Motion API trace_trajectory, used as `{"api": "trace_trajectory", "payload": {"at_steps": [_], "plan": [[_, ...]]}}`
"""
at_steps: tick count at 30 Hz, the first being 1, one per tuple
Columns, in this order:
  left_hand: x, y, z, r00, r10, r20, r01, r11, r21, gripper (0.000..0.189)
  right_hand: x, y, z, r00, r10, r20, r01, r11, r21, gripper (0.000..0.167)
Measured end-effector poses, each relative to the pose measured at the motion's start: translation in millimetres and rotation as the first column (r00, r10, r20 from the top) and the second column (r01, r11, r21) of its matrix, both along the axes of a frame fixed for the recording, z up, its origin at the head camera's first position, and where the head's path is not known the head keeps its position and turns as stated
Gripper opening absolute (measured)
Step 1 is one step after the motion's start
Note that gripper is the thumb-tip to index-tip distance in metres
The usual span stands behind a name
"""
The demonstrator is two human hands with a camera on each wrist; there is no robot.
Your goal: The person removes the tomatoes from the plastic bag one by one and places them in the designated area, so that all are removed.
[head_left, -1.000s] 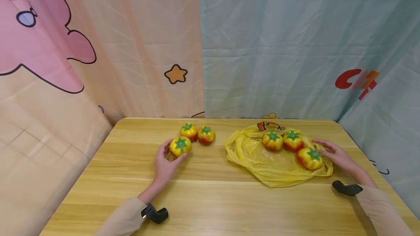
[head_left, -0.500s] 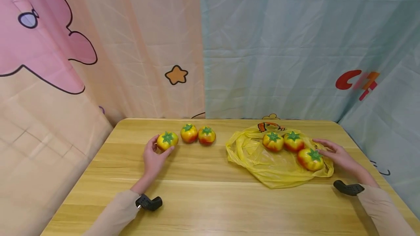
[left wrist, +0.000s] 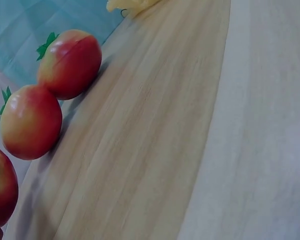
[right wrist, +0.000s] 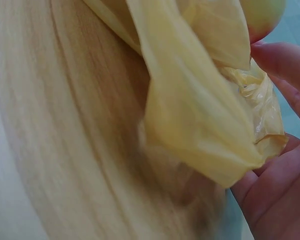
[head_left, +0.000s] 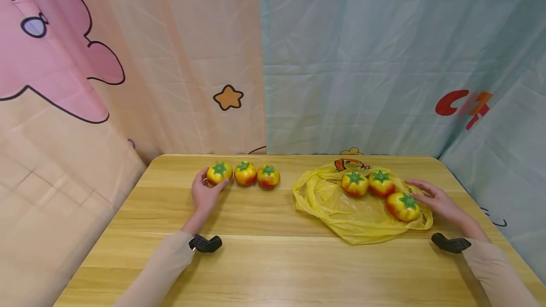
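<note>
My left hand (head_left: 205,192) grips a yellow-red tomato (head_left: 219,173) with green leaves on top, fingers behind it and thumb on its near right side. Just right of it sit two more tomatoes, one in the middle (head_left: 245,174) and one at the end (head_left: 268,177), making a row. In the left wrist view the held tomato (left wrist: 2,192) is cut off by the edge. My right hand (head_left: 441,205) rests at the right side of a crumpled yellow plastic bag (head_left: 341,212), fingers extended, a digit touching the nearest tomato (head_left: 401,208) there. Bag folds (right wrist: 200,115) lie against the palm.
Two further tomatoes, a left one (head_left: 354,185) and a right one (head_left: 381,184), sit on the bag behind the touched one. The wooden table (head_left: 290,269) ends at a printed curtain (head_left: 315,84) at the back. A black wrist device (head_left: 206,243) sits on the left wrist.
My left hand has carried its tomato leftward, then back and slightly right, into line with the two others. The right hand, bag and its tomatoes have stayed in place.
</note>
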State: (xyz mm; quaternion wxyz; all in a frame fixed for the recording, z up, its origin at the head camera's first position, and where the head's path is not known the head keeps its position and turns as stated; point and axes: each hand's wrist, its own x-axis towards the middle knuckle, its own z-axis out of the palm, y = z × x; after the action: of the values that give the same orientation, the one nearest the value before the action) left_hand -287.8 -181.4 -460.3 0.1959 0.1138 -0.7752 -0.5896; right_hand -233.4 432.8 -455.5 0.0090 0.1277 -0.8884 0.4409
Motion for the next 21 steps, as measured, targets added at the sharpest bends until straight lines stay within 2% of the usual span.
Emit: {"api": "trace_trajectory", "payload": {"at_steps": [6,14,21], "plan": [[-5.6,1.4,-1.9,1.000,0.018,0.024,-0.018,1.000,-0.003,0.071,-0.2,1.2,-0.7,1.000,0.008,-0.008,-0.008,1.000,-0.003,0.041],[-8.7,1.1,-6.1,0.999,-0.006,0.054,0.006,1.000,-0.004,0.073,-1.3,1.2,-2.1,1.000,0.010,-0.019,-0.010,1.000,-0.003,0.042],[-6.4,0.2,-4.2,0.998,-0.032,0.058,0.033,0.999,-0.018,0.073,-1.2,0.7,-2.6,0.999,0.012,-0.033,-0.012,1.000,-0.009,0.042]]}}
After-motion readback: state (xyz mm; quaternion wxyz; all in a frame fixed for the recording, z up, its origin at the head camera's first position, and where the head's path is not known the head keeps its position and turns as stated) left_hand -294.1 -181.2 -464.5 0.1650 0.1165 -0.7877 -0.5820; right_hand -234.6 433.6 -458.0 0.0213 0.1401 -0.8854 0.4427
